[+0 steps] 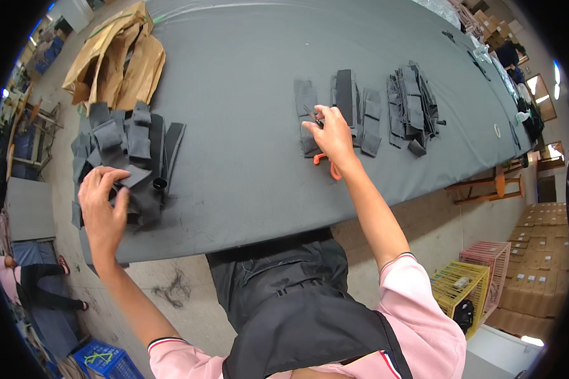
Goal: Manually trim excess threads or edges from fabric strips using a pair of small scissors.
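My left hand (102, 205) is over a heap of dark grey fabric pieces (139, 140) at the table's left. Its fingers curve and the thumb, slightly blurred, stands apart from them, beside a loose grey flap. My right hand (335, 136) is curled around a pair of scissors (319, 159) with orange handles. The blades show between thumb and fingers, and the handles stick out below the palm. Under and beside this hand lie stacks of dark fabric strips (344, 91). Farther right is a thicker bundle of strips (413, 104).
A crumpled brown paper bag (117, 60) stands at the far left of the grey-covered table (234, 114). Right of the table are a wooden stool (499, 183), yellow and pink crates (464, 284) and stacked cartons (531, 265). A blue crate (107, 360) and another person (35, 281) are at left.
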{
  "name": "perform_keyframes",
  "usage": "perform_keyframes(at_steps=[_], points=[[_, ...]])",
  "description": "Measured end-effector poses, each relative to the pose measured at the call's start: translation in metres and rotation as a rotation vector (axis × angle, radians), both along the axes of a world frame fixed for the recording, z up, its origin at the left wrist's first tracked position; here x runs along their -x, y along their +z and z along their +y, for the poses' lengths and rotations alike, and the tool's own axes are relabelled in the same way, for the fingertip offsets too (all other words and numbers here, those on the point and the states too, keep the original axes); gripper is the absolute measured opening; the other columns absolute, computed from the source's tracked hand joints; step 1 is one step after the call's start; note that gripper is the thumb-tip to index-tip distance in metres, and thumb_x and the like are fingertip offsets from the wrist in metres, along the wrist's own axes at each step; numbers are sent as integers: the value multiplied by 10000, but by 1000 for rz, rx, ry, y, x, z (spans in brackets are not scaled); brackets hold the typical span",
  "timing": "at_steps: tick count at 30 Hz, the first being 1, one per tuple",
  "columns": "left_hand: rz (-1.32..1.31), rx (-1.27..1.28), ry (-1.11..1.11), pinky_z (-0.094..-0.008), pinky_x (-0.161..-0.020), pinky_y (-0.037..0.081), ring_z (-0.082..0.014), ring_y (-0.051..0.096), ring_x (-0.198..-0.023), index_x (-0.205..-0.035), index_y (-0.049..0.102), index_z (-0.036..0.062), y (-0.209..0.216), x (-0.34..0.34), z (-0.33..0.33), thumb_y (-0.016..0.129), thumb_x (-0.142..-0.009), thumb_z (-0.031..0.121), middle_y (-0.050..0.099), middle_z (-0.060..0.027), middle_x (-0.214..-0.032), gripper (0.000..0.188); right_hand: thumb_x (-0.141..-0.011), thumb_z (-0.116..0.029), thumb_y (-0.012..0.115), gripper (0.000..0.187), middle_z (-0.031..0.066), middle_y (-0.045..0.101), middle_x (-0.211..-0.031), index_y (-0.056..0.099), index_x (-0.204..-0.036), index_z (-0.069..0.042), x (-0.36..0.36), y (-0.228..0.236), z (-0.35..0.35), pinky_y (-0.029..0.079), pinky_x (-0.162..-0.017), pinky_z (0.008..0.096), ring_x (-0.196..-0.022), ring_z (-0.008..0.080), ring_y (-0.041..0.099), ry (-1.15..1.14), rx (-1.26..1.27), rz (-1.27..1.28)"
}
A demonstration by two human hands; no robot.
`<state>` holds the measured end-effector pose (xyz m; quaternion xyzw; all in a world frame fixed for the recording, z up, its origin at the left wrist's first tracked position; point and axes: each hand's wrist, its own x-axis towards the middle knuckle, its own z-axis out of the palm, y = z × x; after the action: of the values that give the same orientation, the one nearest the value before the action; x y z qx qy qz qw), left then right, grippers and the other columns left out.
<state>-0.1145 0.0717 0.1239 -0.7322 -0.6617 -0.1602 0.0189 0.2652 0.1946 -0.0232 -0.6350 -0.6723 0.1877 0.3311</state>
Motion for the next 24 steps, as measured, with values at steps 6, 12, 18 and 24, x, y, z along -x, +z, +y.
perform_keyframes(at_steps=[6, 12, 18, 24], points=[[261, 9, 193, -417, -1087, 240, -293, 387, -1297, -1203, 581, 117, -46, 47, -7, 437, -797, -83, 495, -89, -1350, 475, -711, -235, 787, 582, 149, 570, -1116, 501, -1176, -33, 16, -13, 32, 507, -806, 442, -984, 346, 620, -153, 246, -203], [-829, -305, 69, -310, -926, 445, -188, 568, -1065, -1109, 602, 27, -52, -80, -8, 500, -851, -58, 600, -88, -1113, 291, -680, -38, 648, 338, 113, 634, -776, 571, -1009, -28, 29, 7, 5, 502, -698, 367, -836, 253, 652, 6, 260, 164], [-2022, 452, 270, -406, -1007, 388, -274, 378, -1280, -1475, 145, 81, -133, -170, -24, 639, -882, 173, 225, -225, -1455, 777, -701, -14, 639, 391, 61, 528, -980, 517, -1072, -8, 91, -3, -107, 456, -812, 295, -921, 153, 516, 333, 305, 651], [-2018, 429, 225, -354, -932, 449, -241, 507, -1153, -1475, 82, 14, -134, -195, -44, 528, -939, 161, 403, -151, -1395, 713, -801, -102, 631, 534, 52, 509, -1041, 462, -1301, -28, 67, 0, -142, 441, -822, 267, -930, 112, 503, 414, 595, 1028]])
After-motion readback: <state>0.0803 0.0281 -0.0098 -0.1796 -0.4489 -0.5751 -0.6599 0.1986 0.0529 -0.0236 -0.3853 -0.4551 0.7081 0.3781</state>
